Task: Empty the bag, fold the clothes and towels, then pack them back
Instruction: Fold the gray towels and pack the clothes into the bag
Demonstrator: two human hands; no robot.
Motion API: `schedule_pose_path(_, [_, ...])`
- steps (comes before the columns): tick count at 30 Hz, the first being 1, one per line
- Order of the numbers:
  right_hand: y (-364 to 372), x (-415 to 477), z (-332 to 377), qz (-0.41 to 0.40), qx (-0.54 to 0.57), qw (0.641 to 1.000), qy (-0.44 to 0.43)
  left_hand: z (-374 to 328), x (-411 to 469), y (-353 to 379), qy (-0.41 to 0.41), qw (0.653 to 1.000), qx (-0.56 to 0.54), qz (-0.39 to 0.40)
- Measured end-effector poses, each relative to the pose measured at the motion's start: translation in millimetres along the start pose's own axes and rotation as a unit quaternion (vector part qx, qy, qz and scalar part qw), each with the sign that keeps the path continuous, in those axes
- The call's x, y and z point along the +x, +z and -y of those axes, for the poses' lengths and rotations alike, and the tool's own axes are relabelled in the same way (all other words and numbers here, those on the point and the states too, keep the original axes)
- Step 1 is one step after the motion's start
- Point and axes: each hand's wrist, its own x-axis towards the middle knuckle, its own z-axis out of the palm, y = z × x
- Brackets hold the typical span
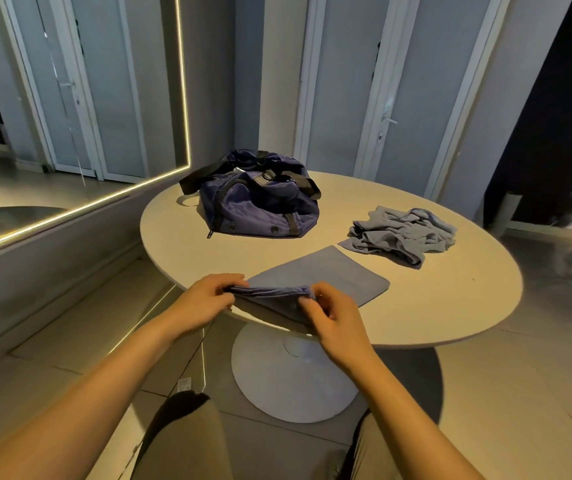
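Head view, towel, long axis away-rightward

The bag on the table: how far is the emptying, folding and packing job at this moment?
Done: at least two cloths are out of the bag, which slumps at the far side of the table. In hand: the left hand and right hand pinch the near edge of the flat towel, mid-fold. Left: the crumpled cloth beside the bag is unfolded, and nothing looks packed back yet.

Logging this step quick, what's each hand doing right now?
Left hand: pinches the near edge of the blue towel.
Right hand: pinches the same edge, at its other end.
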Motion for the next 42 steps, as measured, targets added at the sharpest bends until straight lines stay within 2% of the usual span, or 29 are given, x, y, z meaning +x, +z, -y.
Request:
schedule_pose_path(2, [-13,1,5,-0.02,0.061,0.997,0.036,-6,-1,-3,0.01,0.999,-0.027,-0.019])
schedule_pose_path(6, [-41,9,10,-0.065,0.142,0.985,0.079,-38,6,-10,0.027,0.985,-0.167,-0.045])
schedule_pose_path(11, [-72,30,0,-0.104,0.151,0.979,0.086,-81,50,-3,0.08,0.974,-0.196,-0.079])
schedule_pose_path(16, [-96,56,-17,-0.131,0.192,0.961,0.146,-98,108,21,0.062,0.972,-0.216,-0.072])
schedule_pose_path(21, [-101,81,-52,-0.169,0.179,0.949,0.197,-97,150,54,0.012,0.976,-0.198,-0.083])
schedule_pose_path(24, [-97,87,-78,-0.16,0.132,0.95,0.234,-89,165,71,-0.03,0.985,-0.155,-0.069])
schedule_pose_path(29, [-94,82,-106,-0.127,0.084,0.951,0.269,-63,168,76,-0.091,0.995,-0.041,0.004])
schedule_pose_path(34, [-92,90,-114,-0.135,0.033,0.952,0.272,-54,169,81,-0.083,0.996,0.005,-0.014])
schedule_pose_path(42, [-93,98,-108,-0.127,-0.026,0.95,0.283,-65,172,92,-0.024,0.984,0.177,-0.028])
